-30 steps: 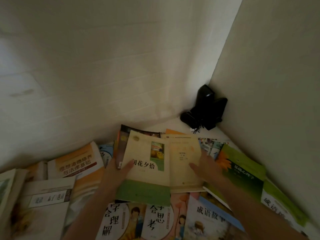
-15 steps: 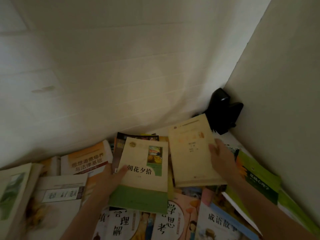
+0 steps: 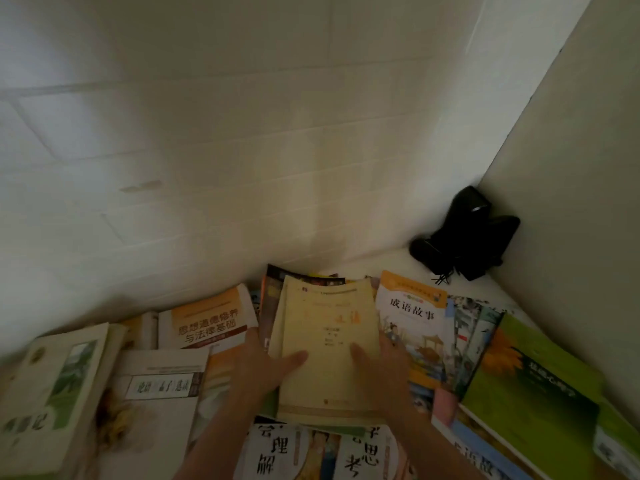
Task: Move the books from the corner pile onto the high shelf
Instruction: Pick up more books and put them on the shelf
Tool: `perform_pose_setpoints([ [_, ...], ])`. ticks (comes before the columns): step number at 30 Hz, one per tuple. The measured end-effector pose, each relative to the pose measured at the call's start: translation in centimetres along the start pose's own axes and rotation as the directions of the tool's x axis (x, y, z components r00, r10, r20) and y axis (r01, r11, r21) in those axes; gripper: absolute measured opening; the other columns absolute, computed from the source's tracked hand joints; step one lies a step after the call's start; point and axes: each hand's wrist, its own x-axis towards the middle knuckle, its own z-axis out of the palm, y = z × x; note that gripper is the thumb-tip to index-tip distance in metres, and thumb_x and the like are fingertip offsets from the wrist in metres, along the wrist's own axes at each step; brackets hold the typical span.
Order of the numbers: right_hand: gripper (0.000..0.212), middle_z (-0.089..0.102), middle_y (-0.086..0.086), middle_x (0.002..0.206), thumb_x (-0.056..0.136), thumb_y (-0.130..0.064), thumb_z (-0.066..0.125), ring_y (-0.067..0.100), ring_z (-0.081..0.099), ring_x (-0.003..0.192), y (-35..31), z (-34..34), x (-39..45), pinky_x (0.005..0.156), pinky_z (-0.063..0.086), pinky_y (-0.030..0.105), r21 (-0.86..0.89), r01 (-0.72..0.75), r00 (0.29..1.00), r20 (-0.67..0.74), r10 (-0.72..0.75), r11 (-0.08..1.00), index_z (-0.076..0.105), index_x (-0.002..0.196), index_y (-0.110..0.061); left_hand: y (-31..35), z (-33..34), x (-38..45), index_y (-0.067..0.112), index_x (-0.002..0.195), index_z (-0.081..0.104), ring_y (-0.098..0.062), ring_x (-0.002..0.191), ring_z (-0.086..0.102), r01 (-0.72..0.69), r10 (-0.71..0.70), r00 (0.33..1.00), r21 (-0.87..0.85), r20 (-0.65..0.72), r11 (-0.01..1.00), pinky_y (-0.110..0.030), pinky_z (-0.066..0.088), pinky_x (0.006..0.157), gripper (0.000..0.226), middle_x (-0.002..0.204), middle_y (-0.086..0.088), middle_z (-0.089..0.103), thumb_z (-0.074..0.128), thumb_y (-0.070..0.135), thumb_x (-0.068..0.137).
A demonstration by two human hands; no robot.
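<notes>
A pale yellow book (image 3: pixel 325 344) lies on top of the green-and-cream book, forming a small stack in the middle of the pile. My left hand (image 3: pixel 259 368) grips the stack's left edge with the thumb on the cover. My right hand (image 3: pixel 384 368) grips the right edge, thumb also on the cover. Only a sliver of the lower book shows at the left. Many other books lie spread flat around the stack in the corner.
An orange-topped picture book (image 3: pixel 412 317) and a green book (image 3: pixel 533 386) lie to the right. An orange-and-white book (image 3: pixel 207 323) and a white book (image 3: pixel 159 403) lie left. Black speakers (image 3: pixel 467 233) stand in the wall corner. White walls close in behind and right.
My right hand carried the pale yellow book leftward and set it on the green-and-cream book that my left hand held. Both hands now hold the two together.
</notes>
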Motion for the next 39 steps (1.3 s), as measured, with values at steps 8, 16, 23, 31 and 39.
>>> perform_pose_setpoints([
  [8, 0.063, 0.063, -0.005, 0.115, 0.074, -0.049, 0.068, 0.019, 0.064, 0.100, 0.9, -3.5, -0.5, 0.075, 0.058, 0.035, 0.538, -0.104, 0.990, 0.135, 0.036, 0.836, 0.048, 0.128, -0.024, 1.5, 0.3, -2.3, 0.038, 0.125, 0.043, -0.001, 0.092, 0.067, -0.278, 0.315, 0.935, -0.209, 0.166, 0.937, -0.025, 0.059, 0.070, 0.075, 0.111, 0.013, 0.065, 0.087, 0.023, 0.067],
  [16, 0.060, 0.063, -0.007, 0.117, 0.077, -0.027, 0.071, 0.009, 0.063, 0.101, -0.2, -6.8, -0.9, 0.078, 0.057, 0.024, 0.369, 0.346, 0.936, -0.076, -0.343, 0.863, 0.047, 0.132, -0.018, 3.1, 1.0, 0.0, 0.024, 0.131, 0.044, -0.008, 0.110, 0.063, -0.423, 0.458, 0.868, -0.196, 0.192, 0.885, -0.028, 0.056, 0.081, 0.072, 0.118, 0.012, 0.065, 0.082, 0.017, 0.070],
  [23, 0.060, 0.063, -0.009, 0.117, 0.075, -0.017, 0.078, 0.013, 0.061, 0.109, 0.9, -4.3, -0.4, 0.078, 0.055, 0.021, 0.425, 0.331, 0.943, -0.123, -0.308, 0.843, 0.049, 0.127, -0.025, 1.9, 3.1, -0.4, 0.007, 0.124, 0.052, -0.018, 0.105, 0.066, -0.395, 0.452, 0.873, -0.276, 0.186, 0.876, -0.027, 0.056, 0.078, 0.062, 0.112, -0.005, 0.069, 0.083, 0.014, 0.071],
  [31, 0.064, 0.057, -0.011, 0.122, 0.076, -0.040, 0.076, 0.005, 0.057, 0.112, 1.9, -4.8, 0.2, 0.081, 0.055, 0.019, 0.404, 0.330, 0.942, -0.077, -0.328, 0.853, 0.040, 0.128, -0.034, 0.5, 4.6, 0.1, 0.052, 0.123, 0.043, -0.006, 0.115, 0.058, -0.403, 0.449, 0.885, -0.279, 0.124, 0.872, -0.030, 0.055, 0.085, 0.075, 0.122, 0.013, 0.061, 0.082, 0.013, 0.072],
  [39, 0.065, 0.054, -0.018, 0.126, 0.086, -0.023, 0.067, -0.005, 0.055, 0.114, 1.6, -4.9, 0.0, 0.092, 0.053, 0.025, 0.409, 0.323, 0.944, -0.072, -0.323, 0.853, 0.029, 0.135, -0.043, 1.1, 5.2, 0.1, 0.035, 0.128, 0.046, -0.016, 0.118, 0.057, -0.435, 0.459, 0.887, -0.244, 0.048, 0.866, -0.038, 0.056, 0.088, 0.068, 0.126, 0.003, 0.058, 0.079, 0.009, 0.075],
])
